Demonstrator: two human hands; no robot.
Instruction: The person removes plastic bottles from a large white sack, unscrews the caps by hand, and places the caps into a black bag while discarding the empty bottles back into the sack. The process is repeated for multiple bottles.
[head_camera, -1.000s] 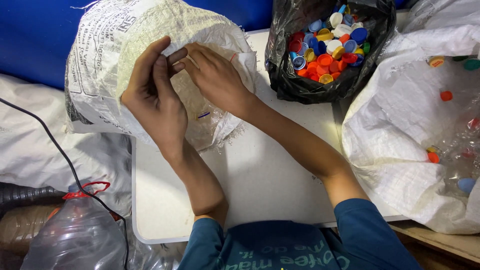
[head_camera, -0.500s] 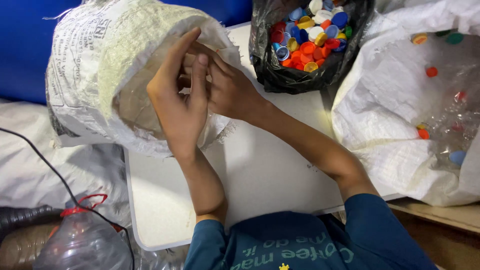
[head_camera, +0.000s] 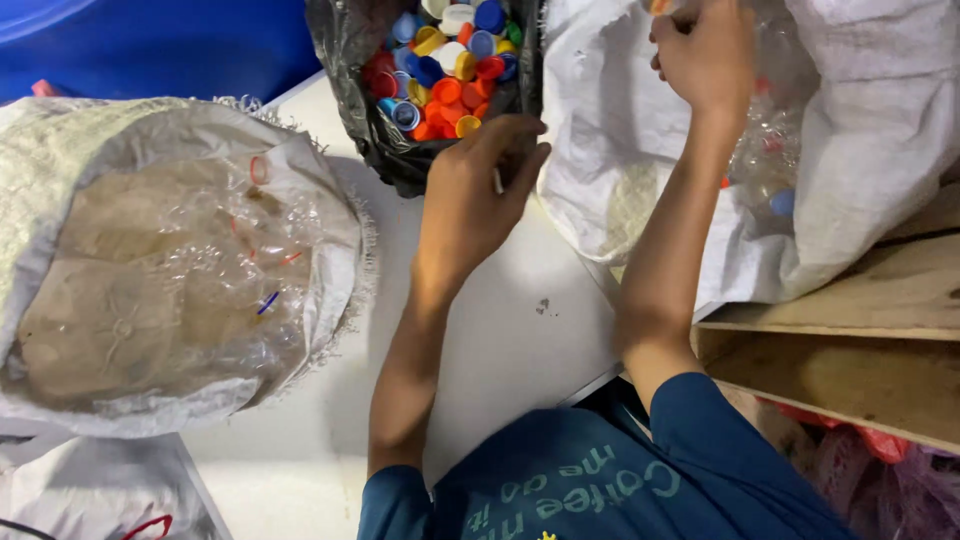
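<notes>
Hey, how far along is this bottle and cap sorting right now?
Done: the black bag holds many loose caps, and the left sack holds clear crushed bottles. In hand: the right hand reaches into the right sack; the left hand hovers by the black bag. Left: bottles remain there.

left hand (head_camera: 470, 200) beside black bag of caps (head_camera: 440, 70); right hand (head_camera: 705, 55) in white sack (head_camera: 860, 150)
</notes>
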